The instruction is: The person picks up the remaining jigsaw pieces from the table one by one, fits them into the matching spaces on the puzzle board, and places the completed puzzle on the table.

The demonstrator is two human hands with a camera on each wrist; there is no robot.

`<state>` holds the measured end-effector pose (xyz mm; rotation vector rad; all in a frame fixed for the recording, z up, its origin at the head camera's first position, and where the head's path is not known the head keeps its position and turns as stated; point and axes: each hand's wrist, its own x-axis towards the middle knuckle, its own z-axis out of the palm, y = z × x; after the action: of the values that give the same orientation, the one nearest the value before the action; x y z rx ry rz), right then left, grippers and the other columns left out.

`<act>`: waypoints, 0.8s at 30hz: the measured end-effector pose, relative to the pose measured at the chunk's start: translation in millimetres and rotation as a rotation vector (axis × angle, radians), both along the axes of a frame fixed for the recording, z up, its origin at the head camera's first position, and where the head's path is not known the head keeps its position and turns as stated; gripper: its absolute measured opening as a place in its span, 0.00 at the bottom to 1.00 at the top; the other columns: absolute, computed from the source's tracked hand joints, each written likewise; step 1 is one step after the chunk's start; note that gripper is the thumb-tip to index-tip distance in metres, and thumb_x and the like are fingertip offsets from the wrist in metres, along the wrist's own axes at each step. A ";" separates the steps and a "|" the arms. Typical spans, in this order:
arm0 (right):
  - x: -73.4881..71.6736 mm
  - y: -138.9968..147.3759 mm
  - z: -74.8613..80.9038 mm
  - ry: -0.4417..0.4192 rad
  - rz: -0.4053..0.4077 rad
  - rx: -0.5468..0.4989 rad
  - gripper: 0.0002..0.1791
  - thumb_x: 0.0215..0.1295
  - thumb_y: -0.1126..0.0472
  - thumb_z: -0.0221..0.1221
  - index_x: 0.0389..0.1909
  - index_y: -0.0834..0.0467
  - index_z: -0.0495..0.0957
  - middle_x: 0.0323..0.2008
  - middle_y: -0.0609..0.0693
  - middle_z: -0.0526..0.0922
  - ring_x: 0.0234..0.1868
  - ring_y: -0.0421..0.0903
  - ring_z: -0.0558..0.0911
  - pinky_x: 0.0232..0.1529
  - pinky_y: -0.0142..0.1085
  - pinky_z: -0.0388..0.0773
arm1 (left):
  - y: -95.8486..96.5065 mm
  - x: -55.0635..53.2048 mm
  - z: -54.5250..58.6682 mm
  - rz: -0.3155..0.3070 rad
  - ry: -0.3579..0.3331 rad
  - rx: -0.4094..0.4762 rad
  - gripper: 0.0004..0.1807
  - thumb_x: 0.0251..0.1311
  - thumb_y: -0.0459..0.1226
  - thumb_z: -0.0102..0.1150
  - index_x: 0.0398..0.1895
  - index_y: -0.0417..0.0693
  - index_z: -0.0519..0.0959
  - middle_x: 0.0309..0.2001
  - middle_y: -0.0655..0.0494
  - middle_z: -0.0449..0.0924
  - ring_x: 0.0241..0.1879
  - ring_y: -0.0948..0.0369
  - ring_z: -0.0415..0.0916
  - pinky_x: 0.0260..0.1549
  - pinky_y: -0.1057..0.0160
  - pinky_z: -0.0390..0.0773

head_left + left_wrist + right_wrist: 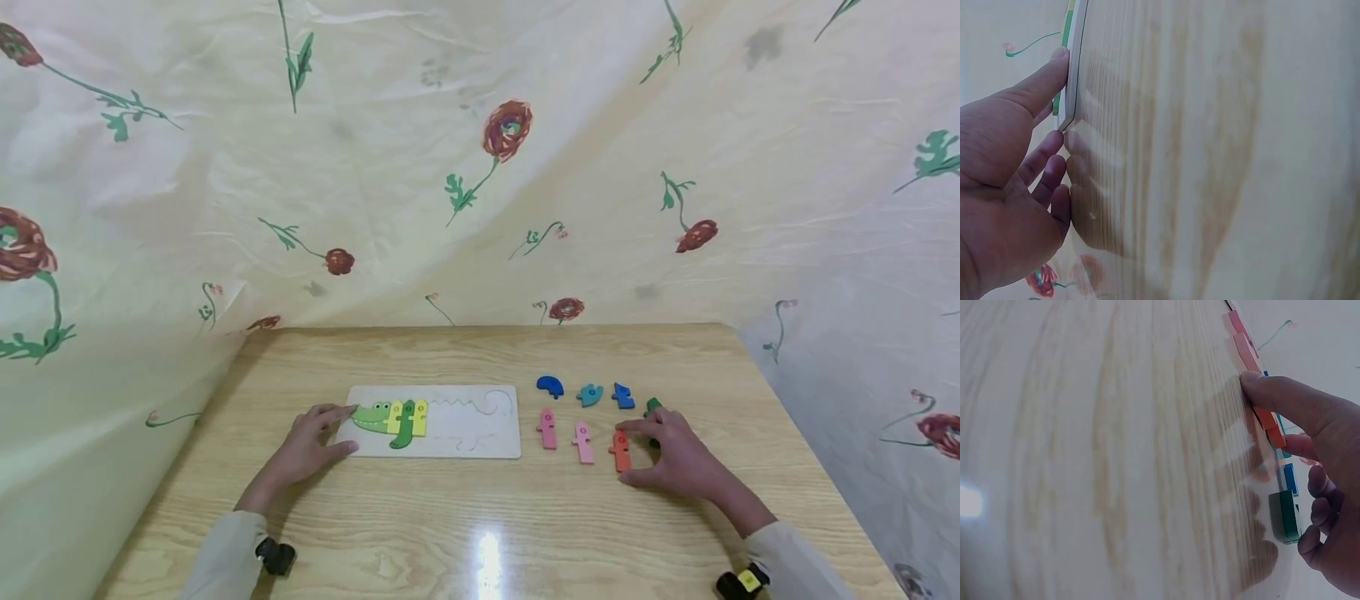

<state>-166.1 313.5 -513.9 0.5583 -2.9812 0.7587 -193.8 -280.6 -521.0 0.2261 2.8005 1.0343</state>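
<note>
Wood-grain table backed by flower-printed cloth — puzzle board laid flat.
The board's left end is touched by the left hand, thumb and forefinger apart; right of the board, 1 orange piece is pinched lengthwise by the right hand.

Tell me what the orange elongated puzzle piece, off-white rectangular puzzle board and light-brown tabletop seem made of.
Orange elongated puzzle piece: probably painted wood, though plastic is possible; thick, evenly coloured.
Off-white rectangular puzzle board: likely wood or fibreboard, fairly matt; flat, stiff-looking edge.
Light-brown tabletop: wood or wood-look laminate, glossy; streaky grain, bright reflection.
</note>
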 end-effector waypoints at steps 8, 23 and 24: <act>-0.2 -0.8 6.5 -0.007 -0.033 0.015 0.41 0.43 0.38 0.80 0.58 0.54 0.83 0.43 0.50 0.74 0.44 0.50 0.69 0.39 0.40 0.69 | -1.1 -0.1 -1.9 0.001 -0.004 0.006 0.36 0.62 0.47 0.71 0.73 0.51 0.72 0.70 0.37 0.64 0.63 0.40 0.62 0.58 0.35 0.70; -4.2 -7.1 19.3 0.084 -0.004 0.007 0.40 0.44 0.43 0.81 0.58 0.59 0.83 0.48 0.53 0.83 0.48 0.53 0.73 0.44 0.50 0.75 | -1.1 -0.9 -1.6 -0.002 0.006 0.003 0.36 0.62 0.47 0.71 0.73 0.51 0.72 0.70 0.35 0.64 0.63 0.39 0.61 0.58 0.35 0.69; -4.4 -8.4 20.9 0.091 0.003 0.006 0.40 0.45 0.44 0.81 0.58 0.59 0.83 0.47 0.53 0.83 0.48 0.53 0.73 0.43 0.50 0.75 | -1.2 -0.8 -1.8 -0.003 0.008 0.003 0.36 0.62 0.47 0.71 0.73 0.51 0.72 0.70 0.35 0.64 0.63 0.40 0.61 0.58 0.35 0.69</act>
<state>-170.4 305.1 -493.0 0.5809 -2.9015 0.7042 -194.6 -281.7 -522.8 0.2359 2.8051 1.0395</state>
